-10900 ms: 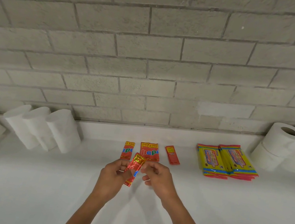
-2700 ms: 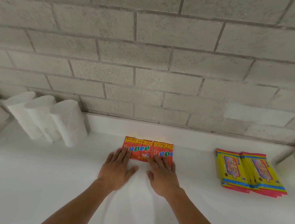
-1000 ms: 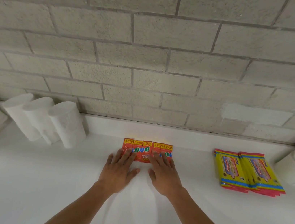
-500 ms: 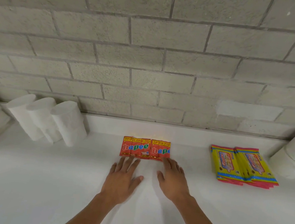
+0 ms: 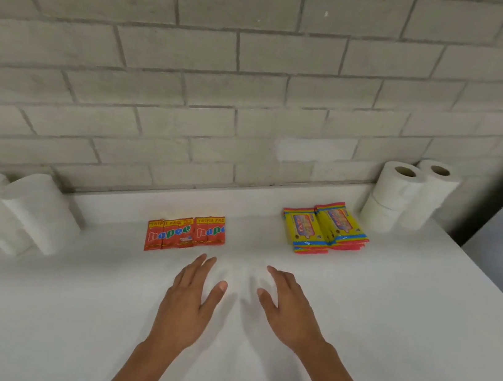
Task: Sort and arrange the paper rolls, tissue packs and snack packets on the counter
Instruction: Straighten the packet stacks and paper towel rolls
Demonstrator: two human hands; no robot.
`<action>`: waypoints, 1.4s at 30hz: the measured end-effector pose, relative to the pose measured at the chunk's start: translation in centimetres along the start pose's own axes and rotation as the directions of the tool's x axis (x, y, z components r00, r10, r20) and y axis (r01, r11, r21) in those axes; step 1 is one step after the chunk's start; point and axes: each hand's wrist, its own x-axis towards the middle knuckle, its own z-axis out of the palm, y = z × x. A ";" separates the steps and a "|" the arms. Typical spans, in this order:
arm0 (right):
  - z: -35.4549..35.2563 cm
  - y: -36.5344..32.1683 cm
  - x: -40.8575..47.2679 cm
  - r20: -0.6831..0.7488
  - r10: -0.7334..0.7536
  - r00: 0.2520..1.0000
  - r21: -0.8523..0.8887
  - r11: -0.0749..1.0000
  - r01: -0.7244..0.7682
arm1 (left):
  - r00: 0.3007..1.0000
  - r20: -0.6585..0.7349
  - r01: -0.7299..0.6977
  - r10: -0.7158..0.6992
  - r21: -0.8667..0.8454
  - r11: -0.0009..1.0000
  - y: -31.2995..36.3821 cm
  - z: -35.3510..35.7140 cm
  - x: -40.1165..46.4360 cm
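Both hands lie palm-down with fingers straight and spread over the middle of the white counter (image 5: 386, 322), holding nothing: the left hand (image 5: 187, 305) and the right hand (image 5: 289, 312) sit side by side, slightly apart. The row of flat red foil snack packets (image 5: 185, 236) lies just beyond the left fingertips, near the counter's back edge, untouched. The stacked yellow plastic tissue packs (image 5: 324, 228) lie farther right along that edge. Upright white paper rolls (image 5: 404, 195) fill the back right corner; more white rolls (image 5: 14, 215) lie at the left edge.
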 end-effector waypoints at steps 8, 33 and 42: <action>-6.8 4.6 -5.2 -0.120 0.087 0.989 0.082 0.994 -0.077 | 0.986 0.008 -0.167 0.168 -0.106 0.980 8.5 2.3 -1.4; -25.4 21.1 -10.9 -0.149 0.167 0.975 0.258 0.958 -0.125 | 0.991 0.010 -0.128 0.136 -0.267 0.955 29.9 13.1 -3.2; -29.1 22.3 -6.3 -0.222 0.240 0.945 0.292 0.941 -0.171 | 0.965 -0.016 -0.257 0.262 -0.262 0.930 33.1 12.8 4.8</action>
